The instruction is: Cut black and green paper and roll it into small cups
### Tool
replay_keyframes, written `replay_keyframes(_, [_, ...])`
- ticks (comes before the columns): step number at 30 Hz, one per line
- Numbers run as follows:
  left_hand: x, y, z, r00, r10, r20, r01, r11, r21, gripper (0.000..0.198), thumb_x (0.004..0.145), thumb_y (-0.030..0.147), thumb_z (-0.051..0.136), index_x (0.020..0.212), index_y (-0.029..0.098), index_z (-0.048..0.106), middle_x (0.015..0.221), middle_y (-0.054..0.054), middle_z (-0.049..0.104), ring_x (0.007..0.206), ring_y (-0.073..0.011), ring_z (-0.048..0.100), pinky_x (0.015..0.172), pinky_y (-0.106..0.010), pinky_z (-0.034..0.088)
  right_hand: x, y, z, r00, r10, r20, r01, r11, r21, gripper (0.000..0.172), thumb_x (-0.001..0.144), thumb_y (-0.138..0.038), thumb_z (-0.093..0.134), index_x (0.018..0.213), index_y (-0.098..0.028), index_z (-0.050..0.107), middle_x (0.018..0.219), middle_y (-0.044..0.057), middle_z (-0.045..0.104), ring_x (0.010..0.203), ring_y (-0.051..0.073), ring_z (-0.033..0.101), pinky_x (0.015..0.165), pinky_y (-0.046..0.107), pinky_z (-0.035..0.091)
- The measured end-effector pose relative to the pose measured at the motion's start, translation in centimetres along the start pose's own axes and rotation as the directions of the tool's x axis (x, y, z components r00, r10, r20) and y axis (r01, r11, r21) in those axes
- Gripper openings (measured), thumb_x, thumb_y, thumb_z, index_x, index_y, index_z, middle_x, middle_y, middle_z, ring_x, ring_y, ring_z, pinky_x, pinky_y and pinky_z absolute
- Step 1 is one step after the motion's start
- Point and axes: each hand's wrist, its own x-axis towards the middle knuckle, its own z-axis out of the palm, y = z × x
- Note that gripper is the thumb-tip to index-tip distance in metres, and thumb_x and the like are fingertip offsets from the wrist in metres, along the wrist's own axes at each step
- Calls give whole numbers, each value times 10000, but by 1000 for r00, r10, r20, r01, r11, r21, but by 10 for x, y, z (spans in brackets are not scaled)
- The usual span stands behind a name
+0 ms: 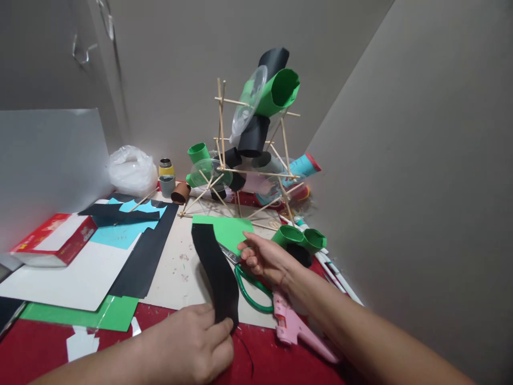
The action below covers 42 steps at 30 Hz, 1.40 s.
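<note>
My left hand (200, 339) pinches the lower end of a curved black paper strip (215, 272), which rises upright from its fingers. My right hand (265, 258) hovers above the scissors (256, 305), fingers loosely curled and apart, with nothing visible in them. The scissors lie on the pale board (176, 278), their green handles toward me and their blades partly behind the strip. Just below my right wrist rests a pink glue gun (294, 326). A green paper sheet (230, 231) lies behind the strip.
A stick frame (256, 172) carrying clear discs and green and black paper tubes stands at the back. Paper sheets (76, 283) and a red box (56, 238) occupy the left. Short green tubes (288, 235) sit right. Behind are a plastic bag (132, 171) and yellow bottle (165, 168).
</note>
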Motion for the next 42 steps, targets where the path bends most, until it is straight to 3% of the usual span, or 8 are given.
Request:
replay_keyframes(3, [-1,4,1,997,60,41,-62,996,59,138,900,110,524,826,139,637,962,-143,728,761,-206,652,799,-369,535,-5,6,-3,997,27,72,-28,1000,11,436,1012,-371,421,705,-117,598,456,18,573,297,55,442,280,118,323])
replay_keyframes(8, [-2,2,4,997,16,77,-26,991,133,127,889,110,533,865,106,657,968,-144,731,869,-244,665,903,-401,509,-18,10,-15,983,18,183,-33,996,79,569,1001,-470,400,584,-122,568,424,18,538,282,51,410,276,122,284])
replay_keyframes(19, [-6,-2,13,999,-4,39,-3,985,172,131,898,119,547,822,114,654,856,-113,719,977,-260,650,952,-403,508,-41,7,-43,971,-14,237,-41,973,225,507,965,-416,475,517,-180,445,373,-31,461,285,51,344,296,126,243])
replay_keyframes(26, [-6,-6,12,1000,3,9,-5,982,189,199,919,88,488,804,124,647,859,-110,730,1010,-253,648,945,-396,514,-46,15,-54,949,-16,316,-68,965,253,386,880,-362,588,566,-156,497,422,-33,514,284,23,265,302,119,201])
replay_keyframes(35, [-5,-6,11,1000,23,15,-25,986,167,252,943,94,449,798,123,653,847,-116,728,1011,-254,648,950,-399,519,-41,18,-56,934,-17,356,-104,942,319,435,931,-450,531,605,-162,509,442,-25,547,282,25,255,287,117,192])
replay_keyframes(42, [-8,-7,14,999,22,31,-26,987,161,186,918,110,519,782,116,645,791,-99,716,1055,-270,649,984,-397,504,-39,13,-50,916,2,402,-109,964,242,516,890,-514,567,523,-172,447,388,-32,507,262,19,227,269,116,164])
